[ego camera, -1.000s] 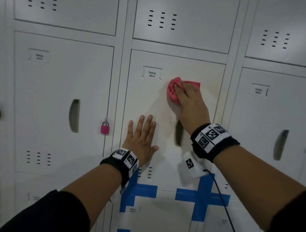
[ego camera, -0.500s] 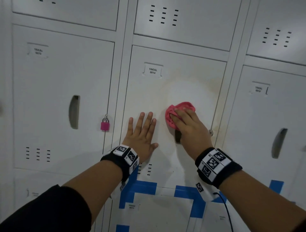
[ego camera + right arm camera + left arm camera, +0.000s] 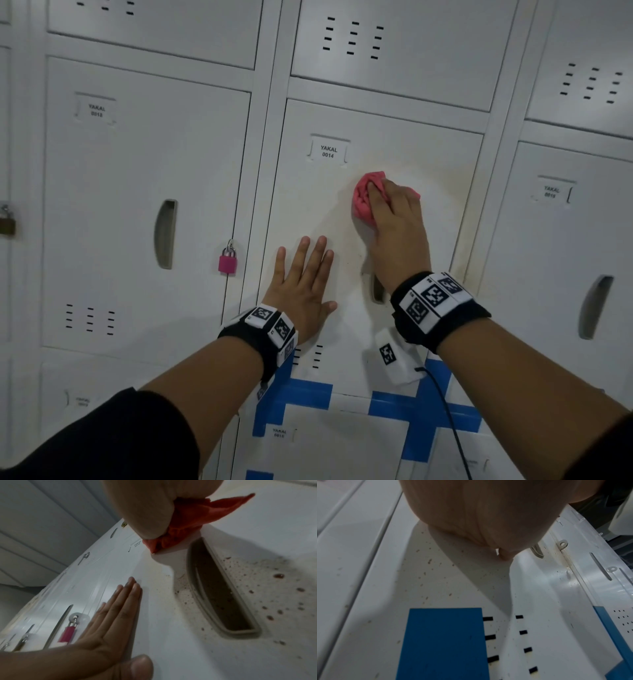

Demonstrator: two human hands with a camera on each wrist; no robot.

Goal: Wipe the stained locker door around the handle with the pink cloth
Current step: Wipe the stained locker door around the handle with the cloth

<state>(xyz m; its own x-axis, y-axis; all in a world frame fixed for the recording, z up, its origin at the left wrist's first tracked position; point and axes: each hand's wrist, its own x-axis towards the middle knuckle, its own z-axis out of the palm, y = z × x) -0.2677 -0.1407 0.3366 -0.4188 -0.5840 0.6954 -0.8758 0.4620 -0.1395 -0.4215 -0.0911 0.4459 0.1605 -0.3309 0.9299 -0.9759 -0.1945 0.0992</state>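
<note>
The stained white locker door point(image 3: 428, 164), labelled YAKAL 0014, fills the middle of the head view. My right hand point(image 3: 390, 212) presses the bunched pink cloth point(image 3: 363, 198) flat against the door, above the recessed handle point(image 3: 377, 291). In the right wrist view the pink cloth point(image 3: 188, 520) sits just above the handle point(image 3: 221, 592), with brown and red spots point(image 3: 278, 576) scattered around it. My left hand point(image 3: 305, 274) lies flat with straight fingers on the door, left of the handle; the left hand point(image 3: 111, 616) shows the same in the right wrist view.
A pink padlock point(image 3: 227, 262) hangs on the left neighbouring locker. Blue tape point(image 3: 301, 390) marks the lower lockers. A black cable point(image 3: 452, 431) runs down from my right wrist. More locker doors point(image 3: 565, 240) stand on both sides.
My right hand has carried the cloth down to the handle and back up the door to above it. The left hand has stayed flat in place.
</note>
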